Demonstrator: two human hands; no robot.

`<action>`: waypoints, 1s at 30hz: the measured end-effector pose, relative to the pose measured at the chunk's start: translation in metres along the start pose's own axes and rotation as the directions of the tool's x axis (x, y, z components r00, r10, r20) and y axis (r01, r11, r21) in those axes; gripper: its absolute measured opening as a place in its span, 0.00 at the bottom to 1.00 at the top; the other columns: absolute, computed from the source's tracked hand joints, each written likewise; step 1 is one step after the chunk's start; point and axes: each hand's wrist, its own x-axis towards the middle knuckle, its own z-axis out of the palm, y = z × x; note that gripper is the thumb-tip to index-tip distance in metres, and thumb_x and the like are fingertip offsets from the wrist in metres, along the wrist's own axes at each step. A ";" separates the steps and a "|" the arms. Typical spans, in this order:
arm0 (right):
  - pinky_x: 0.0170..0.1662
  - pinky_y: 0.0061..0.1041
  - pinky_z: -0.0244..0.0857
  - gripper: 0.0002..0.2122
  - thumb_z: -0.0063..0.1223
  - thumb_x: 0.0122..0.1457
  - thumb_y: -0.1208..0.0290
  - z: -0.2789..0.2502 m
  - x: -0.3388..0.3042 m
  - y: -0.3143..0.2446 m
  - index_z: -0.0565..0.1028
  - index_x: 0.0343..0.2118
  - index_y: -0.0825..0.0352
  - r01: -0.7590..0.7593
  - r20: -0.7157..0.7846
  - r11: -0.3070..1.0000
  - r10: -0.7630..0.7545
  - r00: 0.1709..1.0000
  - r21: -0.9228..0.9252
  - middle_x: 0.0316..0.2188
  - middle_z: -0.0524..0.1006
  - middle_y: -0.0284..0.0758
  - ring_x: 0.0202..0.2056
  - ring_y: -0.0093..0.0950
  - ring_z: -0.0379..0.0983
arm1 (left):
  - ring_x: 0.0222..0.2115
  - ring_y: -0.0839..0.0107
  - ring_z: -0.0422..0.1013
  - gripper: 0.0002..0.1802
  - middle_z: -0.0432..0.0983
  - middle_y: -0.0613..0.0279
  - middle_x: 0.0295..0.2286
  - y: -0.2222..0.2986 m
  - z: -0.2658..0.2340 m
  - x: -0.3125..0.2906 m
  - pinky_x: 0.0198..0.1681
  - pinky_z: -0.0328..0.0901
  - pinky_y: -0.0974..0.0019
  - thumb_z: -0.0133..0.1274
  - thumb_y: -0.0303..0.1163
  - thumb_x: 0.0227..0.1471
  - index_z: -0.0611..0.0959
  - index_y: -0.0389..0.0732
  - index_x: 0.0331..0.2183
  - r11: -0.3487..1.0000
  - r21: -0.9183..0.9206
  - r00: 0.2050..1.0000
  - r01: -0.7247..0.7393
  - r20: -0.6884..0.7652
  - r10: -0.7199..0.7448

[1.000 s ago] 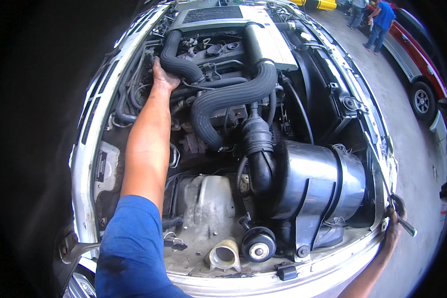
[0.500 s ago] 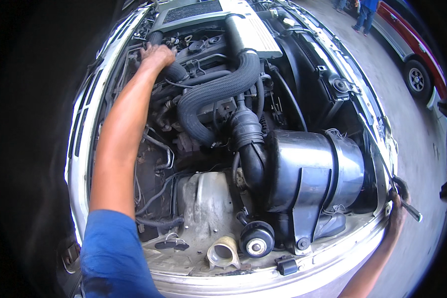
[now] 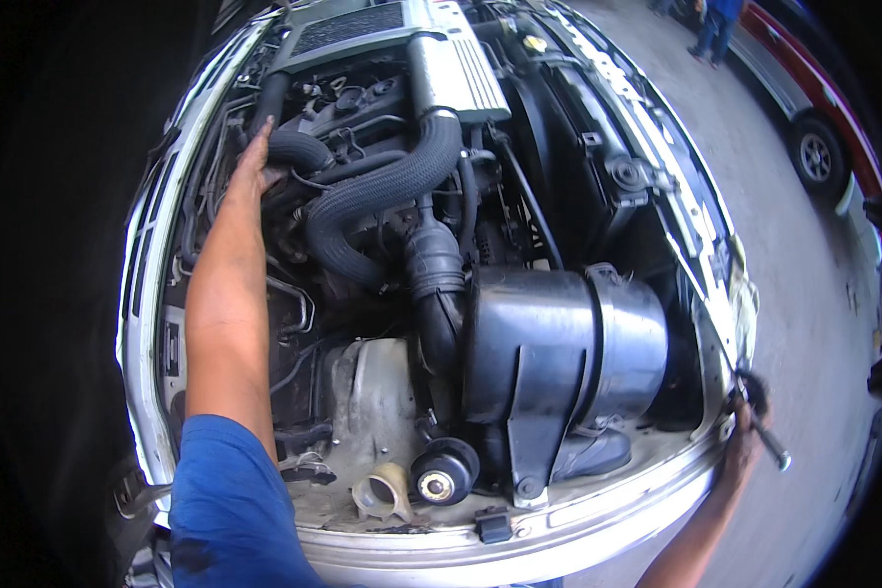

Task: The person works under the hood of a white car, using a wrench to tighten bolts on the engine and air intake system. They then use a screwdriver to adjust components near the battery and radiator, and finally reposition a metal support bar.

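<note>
My left hand (image 3: 257, 167) reaches into the engine bay, seen edge-on. Its fingers are stretched out beside a bent black hose (image 3: 301, 149), and it holds nothing that I can see; whether it touches the hose I cannot tell. At the front right corner of the car, my right hand (image 3: 745, 431) is closed round a tool with a metal shaft (image 3: 774, 451), which looks like a ratchet handle. A dark piece sits by its fingers, and its exact kind is hard to make out. A thick ribbed hose (image 3: 387, 191) curves across the engine between my arms.
A large black air-cleaner canister (image 3: 529, 338) stands front right. Near the front edge are a round black part (image 3: 444, 472) and a yellowed plastic neck (image 3: 380, 492). A silver intercooler cover (image 3: 461, 73) lies farther back. Beyond stand a red car (image 3: 813, 73) and a person (image 3: 717, 29).
My left hand has let go of the black hose area and straightened its fingers, shifting left and nearer. My right hand still grips the tool. The whole view has shifted slightly.
</note>
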 end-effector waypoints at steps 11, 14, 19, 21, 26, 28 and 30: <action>0.43 0.25 0.68 0.14 0.54 0.53 0.79 0.002 0.010 0.015 0.79 0.44 0.68 -0.100 0.003 0.994 0.100 0.995 -0.033 0.41 0.80 0.35 0.43 0.29 0.75 | 0.55 0.46 0.68 0.43 0.72 0.48 0.54 -0.011 0.021 -0.012 0.63 0.56 0.40 0.46 0.67 0.55 0.76 0.40 0.57 0.755 -0.609 0.969 -0.242 -0.119 0.215; 0.52 0.29 0.65 0.12 0.52 0.55 0.81 0.003 0.008 0.012 0.79 0.42 0.68 -0.028 0.029 0.986 0.033 0.999 -0.163 0.41 0.80 0.35 0.45 0.30 0.74 | 0.53 0.48 0.69 0.44 0.73 0.48 0.53 -0.020 0.022 -0.007 0.62 0.58 0.41 0.46 0.68 0.56 0.76 0.40 0.56 0.732 -0.621 0.948 -0.279 -0.059 0.312; 0.54 0.31 0.63 0.10 0.54 0.58 0.78 0.003 0.002 -0.005 0.78 0.43 0.69 -0.038 0.054 0.965 0.054 0.997 -0.261 0.40 0.79 0.35 0.48 0.30 0.72 | 0.51 0.53 0.70 0.44 0.74 0.51 0.51 -0.029 -0.002 0.001 0.60 0.60 0.45 0.48 0.69 0.55 0.74 0.41 0.57 0.851 -0.496 0.969 -0.171 0.073 0.237; 0.55 0.31 0.63 0.11 0.52 0.57 0.79 0.003 0.001 -0.010 0.77 0.43 0.69 -0.058 0.058 0.958 0.077 0.995 -0.280 0.40 0.79 0.36 0.48 0.31 0.72 | 0.52 0.55 0.70 0.44 0.74 0.51 0.52 -0.027 -0.008 -0.002 0.61 0.60 0.47 0.51 0.68 0.55 0.74 0.39 0.56 0.898 -0.413 0.979 -0.149 0.068 0.193; 0.56 0.32 0.63 0.13 0.49 0.56 0.80 0.004 -0.002 -0.010 0.77 0.44 0.70 -0.057 0.046 0.962 0.071 0.996 -0.265 0.41 0.79 0.38 0.49 0.32 0.73 | 0.56 0.53 0.68 0.47 0.73 0.44 0.53 0.000 0.007 -0.037 0.63 0.58 0.47 0.55 0.65 0.54 0.72 0.34 0.58 0.874 0.455 0.951 -0.170 -0.157 0.266; 0.56 0.33 0.63 0.13 0.49 0.56 0.80 0.004 -0.003 -0.009 0.77 0.45 0.70 -0.034 0.033 0.955 0.046 0.998 -0.296 0.41 0.79 0.39 0.49 0.32 0.73 | 0.54 0.47 0.69 0.45 0.71 0.37 0.53 0.020 0.023 -0.055 0.61 0.61 0.44 0.56 0.62 0.54 0.74 0.31 0.57 0.202 0.975 0.809 0.091 -0.191 0.556; 0.57 0.33 0.62 0.13 0.50 0.57 0.80 0.004 -0.003 -0.007 0.77 0.45 0.71 -0.054 0.043 0.968 0.067 0.997 -0.247 0.42 0.78 0.39 0.49 0.32 0.73 | 0.57 0.45 0.66 0.38 0.66 0.41 0.57 0.033 0.042 -0.065 0.60 0.62 0.46 0.55 0.57 0.55 0.77 0.37 0.56 -0.246 0.968 0.503 -0.047 0.235 0.832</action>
